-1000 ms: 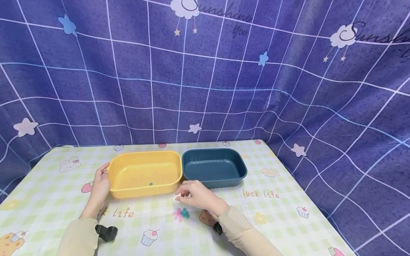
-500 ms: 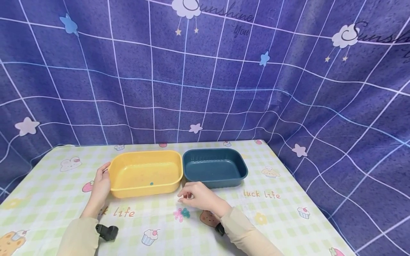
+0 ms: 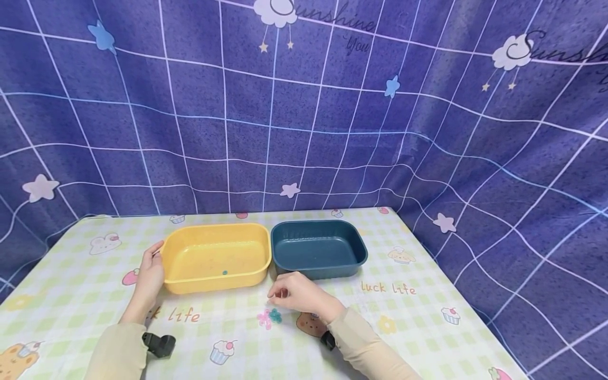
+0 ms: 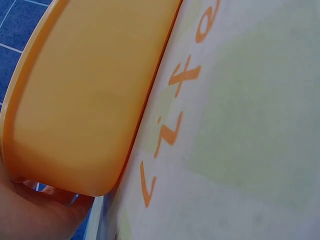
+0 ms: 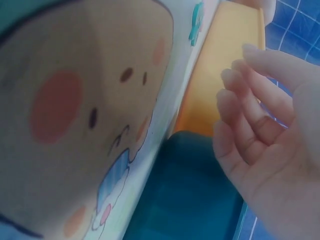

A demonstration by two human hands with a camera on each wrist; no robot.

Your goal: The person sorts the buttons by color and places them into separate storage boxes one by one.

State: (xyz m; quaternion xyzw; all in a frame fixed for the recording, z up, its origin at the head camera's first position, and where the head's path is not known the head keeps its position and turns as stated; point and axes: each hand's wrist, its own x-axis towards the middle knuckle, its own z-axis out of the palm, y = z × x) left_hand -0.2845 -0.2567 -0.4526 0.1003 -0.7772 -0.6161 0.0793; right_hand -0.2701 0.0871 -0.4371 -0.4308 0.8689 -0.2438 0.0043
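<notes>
Blue-violet curtain (image 3: 304,116) cloth, gridded with pale lines and printed with stars and clouds, falls in soft folds behind a table dressed in a pale green checked tablecloth (image 3: 413,322). Everything hinges on the small gap between the right hand (image 3: 301,294) and two little flower pieces, one pink (image 3: 264,319), one teal (image 3: 275,316). They lie on the cloth side by side, seemingly touching, on the near-edge side of the right fingertips and slightly left of them; each is roundish with no clear long axis, though the pair runs left to right. Of the two hands, the right is clearly nearer. Its fingers are loosely bent, with nothing visible between them and the flowers apart from them. The left hand (image 3: 149,274) rests against the left end of the yellow tub (image 3: 214,284); how far its fingers curl round the wall cannot be told. Toward the table's far edge, that smooth plastic tub, a rounded oblong, stands just beside a smaller dark teal tub (image 3: 332,272), which sits nearer the far right corner. Both lie lengthwise along that edge. One tiny teal bit (image 3: 225,273) is inside the yellow tub, by its front wall. Petals look lobed, faintly translucent and, from the right wrist, flat.
</notes>
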